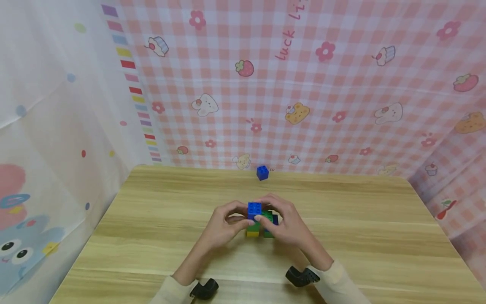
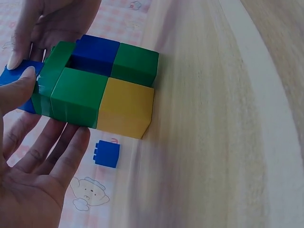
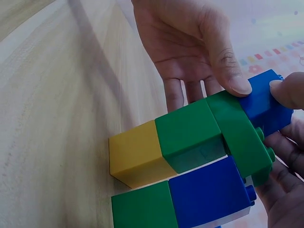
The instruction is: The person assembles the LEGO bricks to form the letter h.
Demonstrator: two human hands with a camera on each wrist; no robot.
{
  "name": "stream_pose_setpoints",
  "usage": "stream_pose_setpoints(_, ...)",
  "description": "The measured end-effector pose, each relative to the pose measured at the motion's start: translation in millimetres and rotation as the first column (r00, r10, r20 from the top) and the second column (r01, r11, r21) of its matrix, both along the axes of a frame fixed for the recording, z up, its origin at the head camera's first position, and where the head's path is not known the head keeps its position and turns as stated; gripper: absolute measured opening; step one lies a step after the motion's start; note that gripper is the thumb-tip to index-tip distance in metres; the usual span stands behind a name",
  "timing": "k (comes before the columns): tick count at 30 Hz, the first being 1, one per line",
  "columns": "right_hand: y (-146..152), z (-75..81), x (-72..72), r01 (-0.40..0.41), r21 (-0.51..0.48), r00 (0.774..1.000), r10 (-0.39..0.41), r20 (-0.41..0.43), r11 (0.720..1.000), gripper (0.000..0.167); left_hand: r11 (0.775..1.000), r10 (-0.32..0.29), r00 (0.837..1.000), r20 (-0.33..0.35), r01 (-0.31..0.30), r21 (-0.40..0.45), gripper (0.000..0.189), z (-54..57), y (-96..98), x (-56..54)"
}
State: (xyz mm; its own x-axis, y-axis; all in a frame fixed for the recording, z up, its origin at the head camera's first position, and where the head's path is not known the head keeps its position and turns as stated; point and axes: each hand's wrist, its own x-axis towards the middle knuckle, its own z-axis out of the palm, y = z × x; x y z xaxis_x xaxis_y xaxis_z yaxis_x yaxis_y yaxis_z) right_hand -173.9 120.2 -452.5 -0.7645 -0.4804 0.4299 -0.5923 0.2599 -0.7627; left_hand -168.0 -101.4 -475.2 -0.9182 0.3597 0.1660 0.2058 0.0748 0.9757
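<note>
Both hands are at a small stack of toy building bricks in the middle of the table. A yellow brick (image 2: 127,110) forms the base of one column, with a green brick (image 2: 76,97) on it. Above lies a longer green brick (image 3: 236,135), reaching over towards a second column of a dark blue brick (image 3: 206,190) on a green one (image 3: 142,209). A blue brick (image 1: 255,207) tops the stack. My right hand (image 1: 285,217) pinches that top brick. My left hand (image 1: 222,224) grips the upper stack, thumb near the joint below it; its other fingers lie behind.
A loose blue brick (image 1: 262,172) stands at the far edge of the wooden table (image 1: 144,236). Behind it hangs a pink checked cloth (image 1: 228,84), and a white patterned cloth (image 1: 57,105) hangs on the left.
</note>
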Motion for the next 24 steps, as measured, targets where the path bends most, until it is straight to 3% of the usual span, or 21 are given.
stream_pose_setpoints(11,-1.5,-2.3,1.5,0.021,-0.01,1.0,-0.021,-0.018,1.0,0.025,1.0,-0.01,0.999,-0.047,0.009,-0.018,0.02,2.0,-0.4,-1.1)
stream_pose_setpoints(24,1.1,6.2,6.0,0.005,0.016,0.992,-0.007,0.123,1.0,0.031,0.998,-0.058,0.996,-0.064,0.056,-0.037,0.022,5.7,-6.6,0.6)
